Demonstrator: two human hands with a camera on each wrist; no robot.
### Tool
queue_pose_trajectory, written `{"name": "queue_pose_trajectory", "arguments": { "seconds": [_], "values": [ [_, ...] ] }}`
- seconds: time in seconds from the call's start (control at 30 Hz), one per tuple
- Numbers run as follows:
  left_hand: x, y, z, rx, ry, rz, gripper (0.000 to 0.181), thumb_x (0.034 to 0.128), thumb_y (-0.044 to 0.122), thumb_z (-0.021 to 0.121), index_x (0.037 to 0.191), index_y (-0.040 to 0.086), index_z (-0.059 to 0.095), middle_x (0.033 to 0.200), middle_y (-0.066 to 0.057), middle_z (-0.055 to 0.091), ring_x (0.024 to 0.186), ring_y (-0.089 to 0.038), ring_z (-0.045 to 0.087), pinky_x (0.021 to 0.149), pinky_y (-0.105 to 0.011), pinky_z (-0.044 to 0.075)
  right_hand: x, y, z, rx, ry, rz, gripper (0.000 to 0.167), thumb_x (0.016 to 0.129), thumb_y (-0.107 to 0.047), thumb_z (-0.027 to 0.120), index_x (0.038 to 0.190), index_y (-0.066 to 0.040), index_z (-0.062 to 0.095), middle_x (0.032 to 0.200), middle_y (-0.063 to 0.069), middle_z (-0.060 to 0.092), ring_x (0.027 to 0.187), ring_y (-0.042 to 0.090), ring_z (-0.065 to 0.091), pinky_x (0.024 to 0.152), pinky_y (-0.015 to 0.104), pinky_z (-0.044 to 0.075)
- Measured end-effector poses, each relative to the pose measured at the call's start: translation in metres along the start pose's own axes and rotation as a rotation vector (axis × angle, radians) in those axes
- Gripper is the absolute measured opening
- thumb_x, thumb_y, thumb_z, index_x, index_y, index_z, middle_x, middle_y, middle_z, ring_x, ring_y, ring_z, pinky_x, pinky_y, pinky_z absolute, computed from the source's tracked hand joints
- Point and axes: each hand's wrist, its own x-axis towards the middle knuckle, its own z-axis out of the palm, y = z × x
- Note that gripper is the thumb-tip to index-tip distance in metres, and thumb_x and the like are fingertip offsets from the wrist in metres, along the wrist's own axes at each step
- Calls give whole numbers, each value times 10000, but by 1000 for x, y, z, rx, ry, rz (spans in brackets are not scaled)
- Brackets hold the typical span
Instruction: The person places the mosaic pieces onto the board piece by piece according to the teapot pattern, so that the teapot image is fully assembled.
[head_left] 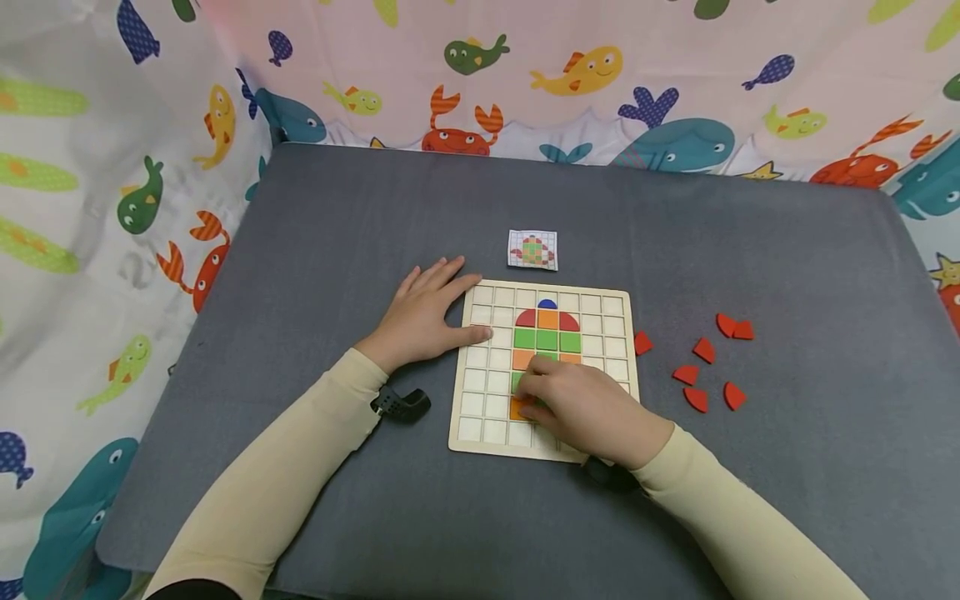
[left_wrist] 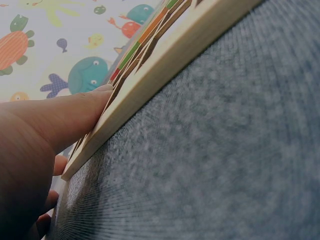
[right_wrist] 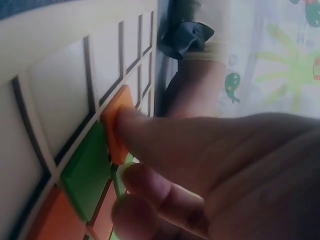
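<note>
A wooden grid board [head_left: 476, 403] lies flat on the table, with green, orange, red and blue tiles in some of its cells. My left hand [head_left: 429, 318] spreads over its far left corner, the straight thumb resting on the frame. Over the lower middle of the grid is my right hand [head_left: 588, 408]. Its thumb presses an orange square tile [right_wrist: 112, 135], which stands slightly proud of the grid in the right wrist view. The bent fingers sit apart from that tile, near a green tile [right_wrist: 85, 170]. Several cells are hidden under this hand.
Several red quarter-round tiles [head_left: 704, 350] are scattered right of the board, one [head_left: 642, 342] close by its edge. A small picture card [head_left: 532, 250] lies beyond the board. A patterned curtain [head_left: 555, 92] hangs behind the grey table [head_left: 360, 217].
</note>
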Motion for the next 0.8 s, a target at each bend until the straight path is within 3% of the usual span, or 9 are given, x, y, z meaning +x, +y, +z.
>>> {"name": "queue_pose_trajectory", "arguments": {
  "seconds": [0.17,0.33,0.57,0.8],
  "values": [
    [-1,-1,-1,2,0,1,888,916,722,655,1633,257,415,1751,-29,217,1631,-245,120,1313,-499,-14,0,4,-5,8,-7,4,120,912,-159,841,1028,-171,813,945,-70,704,813,73,661,714,292,583],
    [0,0,-3,1,-3,5,893,912,722,659,1635,260,411,1754,-24,206,1633,-240,107,1312,-497,-20,-4,21,-24,38,12,77,136,916,-148,832,1052,-149,817,932,-76,728,813,78,637,737,312,573],
    [0,1,-2,-7,-3,5,892,908,706,677,1632,253,418,1755,-23,203,1634,-242,102,1312,-494,-23,-18,65,-58,33,14,297,167,914,-64,796,1081,-65,788,913,21,714,777,171,599,667,339,522],
    [0,1,0,-6,-5,4,881,910,703,676,1629,261,422,1754,-21,204,1633,-240,103,1312,-491,-19,-36,92,-71,36,-33,434,258,911,-18,763,1167,13,742,1043,132,707,914,274,636,802,461,569]
  ]
}}
